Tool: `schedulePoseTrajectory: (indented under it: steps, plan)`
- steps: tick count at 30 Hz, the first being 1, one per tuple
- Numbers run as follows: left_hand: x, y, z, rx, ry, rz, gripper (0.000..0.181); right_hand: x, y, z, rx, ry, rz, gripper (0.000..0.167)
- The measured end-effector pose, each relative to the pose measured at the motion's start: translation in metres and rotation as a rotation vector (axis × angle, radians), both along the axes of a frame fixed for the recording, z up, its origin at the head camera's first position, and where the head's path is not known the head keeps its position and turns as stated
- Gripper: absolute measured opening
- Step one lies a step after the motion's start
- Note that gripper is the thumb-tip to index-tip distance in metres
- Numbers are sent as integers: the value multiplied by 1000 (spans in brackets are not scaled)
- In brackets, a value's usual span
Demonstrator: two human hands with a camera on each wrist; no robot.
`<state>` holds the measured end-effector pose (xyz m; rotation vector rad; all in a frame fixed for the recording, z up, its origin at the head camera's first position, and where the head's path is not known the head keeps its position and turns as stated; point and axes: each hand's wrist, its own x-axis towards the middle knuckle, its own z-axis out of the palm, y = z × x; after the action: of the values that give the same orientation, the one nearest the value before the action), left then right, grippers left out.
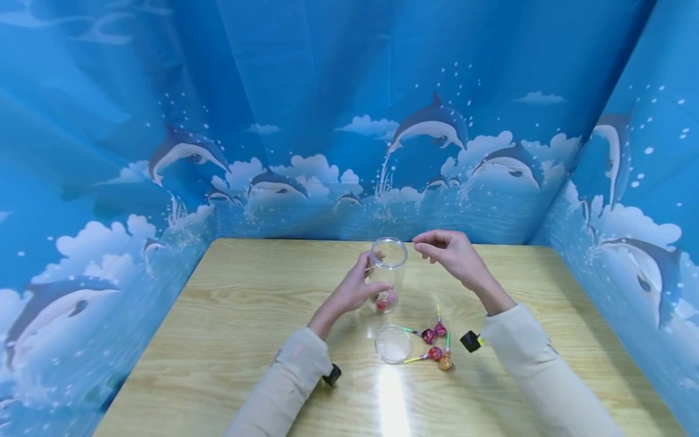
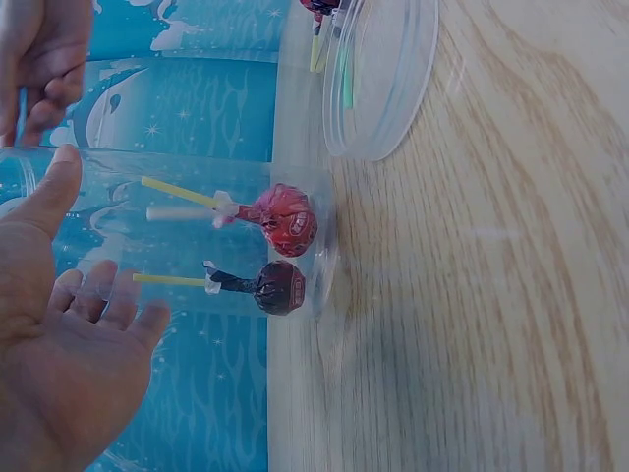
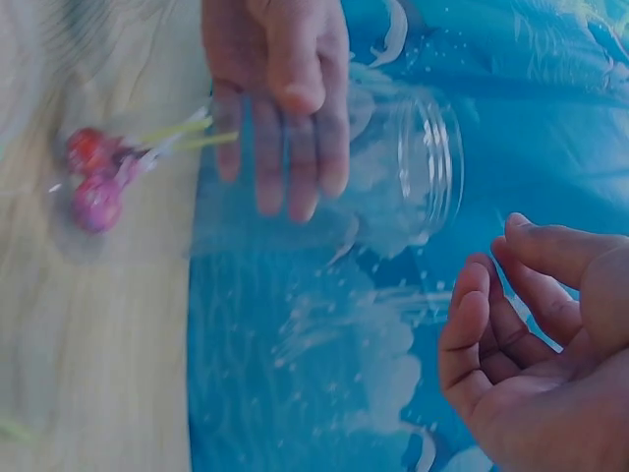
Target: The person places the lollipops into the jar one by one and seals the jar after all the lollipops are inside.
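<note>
A clear jar (image 1: 394,273) stands upright and uncovered on the wooden table, and my left hand (image 1: 354,292) grips its side between thumb and fingers. Inside, at the bottom, lie wrapped lollipops (image 1: 385,300); the left wrist view shows a red one (image 2: 288,220) and a darker one (image 2: 280,287), sticks toward the mouth. My right hand (image 1: 450,255) is raised just right of the jar's rim, apart from it. In the right wrist view that hand (image 3: 550,344) has loosely bent fingers with nothing visible between them.
Nearer the table's front, a clear round lid (image 1: 393,344) lies flat. Several lollipops (image 1: 435,353) with yellow and green sticks are grouped to its right, some sticks reaching the lid. A blue dolphin-print curtain (image 1: 327,121) hangs behind the table (image 1: 235,340).
</note>
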<state>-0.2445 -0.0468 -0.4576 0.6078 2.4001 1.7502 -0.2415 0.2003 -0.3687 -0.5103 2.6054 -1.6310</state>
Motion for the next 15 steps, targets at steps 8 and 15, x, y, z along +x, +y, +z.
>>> schedulePoseTrajectory:
  steps: [8, 15]
  plan:
    - [0, 1, 2, -21, 3, 9, 77, 12, 31, -21, 16, -73, -59, 36]
    - [0, 1, 0, -21, -11, 16, 77, 22, 53, -44, 31, -126, -102, 39]
